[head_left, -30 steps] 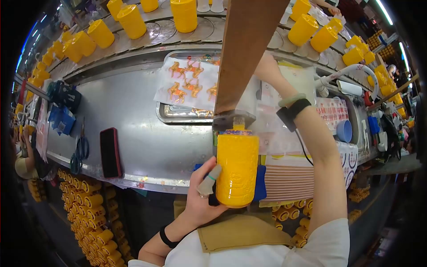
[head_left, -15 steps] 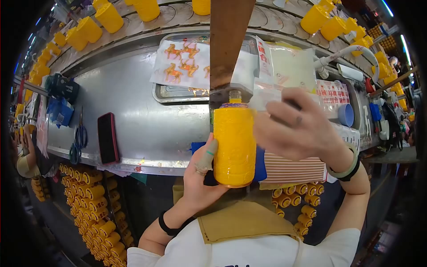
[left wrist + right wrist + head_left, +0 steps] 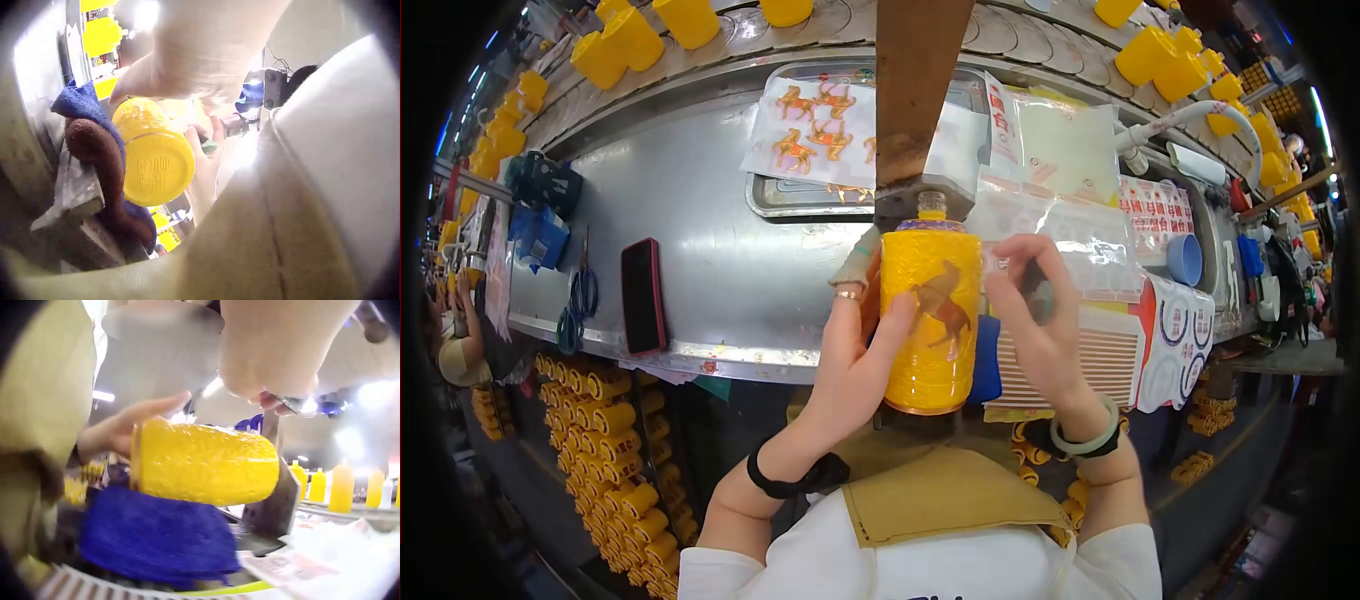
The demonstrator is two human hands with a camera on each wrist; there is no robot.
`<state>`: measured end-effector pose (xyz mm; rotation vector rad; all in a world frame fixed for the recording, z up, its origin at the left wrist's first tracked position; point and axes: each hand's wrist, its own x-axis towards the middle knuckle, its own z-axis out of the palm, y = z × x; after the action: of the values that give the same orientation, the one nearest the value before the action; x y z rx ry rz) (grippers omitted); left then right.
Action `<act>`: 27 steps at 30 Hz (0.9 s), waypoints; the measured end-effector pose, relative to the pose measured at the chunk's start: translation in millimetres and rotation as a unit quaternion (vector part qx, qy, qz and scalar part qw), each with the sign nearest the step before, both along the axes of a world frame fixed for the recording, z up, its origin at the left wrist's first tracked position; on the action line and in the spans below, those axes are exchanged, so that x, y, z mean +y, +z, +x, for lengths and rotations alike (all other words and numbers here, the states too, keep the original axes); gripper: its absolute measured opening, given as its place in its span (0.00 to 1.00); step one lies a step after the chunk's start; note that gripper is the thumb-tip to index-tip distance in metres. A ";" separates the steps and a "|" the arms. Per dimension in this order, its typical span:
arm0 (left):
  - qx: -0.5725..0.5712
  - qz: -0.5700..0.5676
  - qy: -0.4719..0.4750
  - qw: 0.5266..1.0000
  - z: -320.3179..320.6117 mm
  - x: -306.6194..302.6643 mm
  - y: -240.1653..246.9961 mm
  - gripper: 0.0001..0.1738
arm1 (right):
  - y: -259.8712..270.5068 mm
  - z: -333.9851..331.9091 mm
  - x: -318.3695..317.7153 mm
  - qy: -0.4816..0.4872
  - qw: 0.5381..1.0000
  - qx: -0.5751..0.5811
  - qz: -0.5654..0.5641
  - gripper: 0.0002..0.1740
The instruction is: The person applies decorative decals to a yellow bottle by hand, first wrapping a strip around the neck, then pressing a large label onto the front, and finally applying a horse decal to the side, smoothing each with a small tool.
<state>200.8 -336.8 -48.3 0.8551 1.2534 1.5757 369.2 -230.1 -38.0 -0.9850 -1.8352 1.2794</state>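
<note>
A yellow embossed bottle [image 3: 930, 375] lies on its side, neck pointing away from me toward a wooden post. Blue padding [image 3: 156, 534] sits under it, and its round base [image 3: 159, 169] faces the left wrist view. A brown-and-gold horse decal [image 3: 945, 308] shows on the bottle's upper face. My left hand [image 3: 850, 355] grips the bottle's left side, thumb across the top at the decal's edge, one finger in a pale cover. My right hand [image 3: 1045, 325] hovers at the right side, fingers bent. Whether its fingertips pinch the small pale patch between them I cannot tell.
Beyond the bottle stands the wooden post [image 3: 915, 100]. Horse decals on a white sheet [image 3: 765, 150] lie on a metal tray [image 3: 775, 205]. To the left are a phone [image 3: 640, 295] and scissors [image 3: 583, 295]; a blue cup [image 3: 1185, 260] is right. Yellow bottles [image 3: 685, 20] line a conveyor behind.
My right hand has come back from the far sheets to the bottle's right side. The horse decal now shows on the bottle, and my left hand has shifted up, thumb over the top.
</note>
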 end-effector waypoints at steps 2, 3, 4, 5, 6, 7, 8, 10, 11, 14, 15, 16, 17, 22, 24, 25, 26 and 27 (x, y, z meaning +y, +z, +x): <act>-0.119 -0.051 -0.026 0.991 2.5 8.4 0.5 0.36 | -10.5 -3.0 -14.0 -0.007 0.995 0.045 -0.094 0.17; -0.097 -0.066 -0.035 0.993 1.4 8.2 -5.1 0.35 | -20.8 -3.2 -19.5 -0.009 0.986 0.074 -0.147 0.18; -0.096 -0.068 -0.035 0.992 0.4 7.6 -4.7 0.35 | -26.7 -5.2 -23.2 -0.011 0.975 0.102 -0.199 0.19; -0.102 -0.056 -0.037 0.992 -0.4 6.8 -3.2 0.36 | -27.2 -9.8 -26.1 -0.008 0.961 0.148 -0.235 0.18; -0.108 -0.044 -0.038 0.992 -1.4 5.6 -2.5 0.37 | -25.1 -10.2 -26.0 -0.008 0.960 0.149 -0.238 0.18; -0.107 -0.047 -0.036 0.992 -2.3 4.1 -3.0 0.37 | -21.1 -11.5 -24.8 -0.014 0.951 0.153 -0.267 0.17; -0.101 -0.044 -0.043 0.993 -3.0 2.6 -3.6 0.37 | -19.0 -12.8 -23.3 -0.020 0.942 0.157 -0.295 0.17; -0.097 -0.043 -0.047 0.993 -4.7 0.5 -5.6 0.38 | -19.7 -15.2 -20.8 -0.024 0.947 0.150 -0.282 0.16; -0.107 -0.041 -0.060 0.992 -6.2 0.4 -7.2 0.39 | -20.4 -16.0 -20.6 -0.029 0.953 0.142 -0.266 0.15; -0.134 -0.043 -0.076 0.987 -8.6 1.1 -10.1 0.40 | -22.5 -14.7 -23.8 -0.033 0.955 0.147 -0.255 0.14; -0.150 -0.046 -0.080 0.984 -9.5 1.5 -10.6 0.41 | -22.4 -14.0 -24.2 -0.031 0.955 0.146 -0.256 0.14; -0.150 -0.046 -0.078 0.985 -10.1 1.8 -11.6 0.41 | -22.0 -12.8 -24.4 -0.029 0.960 0.135 -0.244 0.15; -0.153 -0.040 -0.080 0.984 -10.2 1.8 -12.9 0.42 | -21.8 -12.1 -24.9 -0.027 0.965 0.124 -0.231 0.15; -0.166 -0.036 -0.069 0.983 -8.4 2.8 -11.8 0.44 | -23.1 -15.0 -27.7 -0.040 0.959 0.148 -0.237 0.15; -0.170 -0.050 -0.072 0.982 -8.9 3.0 -10.0 0.42 | -23.4 -15.0 -27.9 -0.037 0.958 0.151 -0.240 0.15; -0.171 -0.049 -0.071 0.982 -9.1 2.5 -12.3 0.42 | -24.7 -13.2 -27.4 -0.032 0.960 0.145 -0.239 0.14; -0.198 -0.042 -0.064 0.977 -9.3 1.9 -16.1 0.41 | -25.5 -11.7 -27.0 -0.028 0.961 0.138 -0.239 0.14; -0.225 -0.034 -0.058 0.972 -9.8 1.6 -18.2 0.40 | -24.1 -11.2 -26.5 -0.027 0.961 0.138 -0.239 0.14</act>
<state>191.1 -335.2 -66.4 0.4791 0.9079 1.5154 357.9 -256.7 -62.1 -1.0288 -1.3048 1.7736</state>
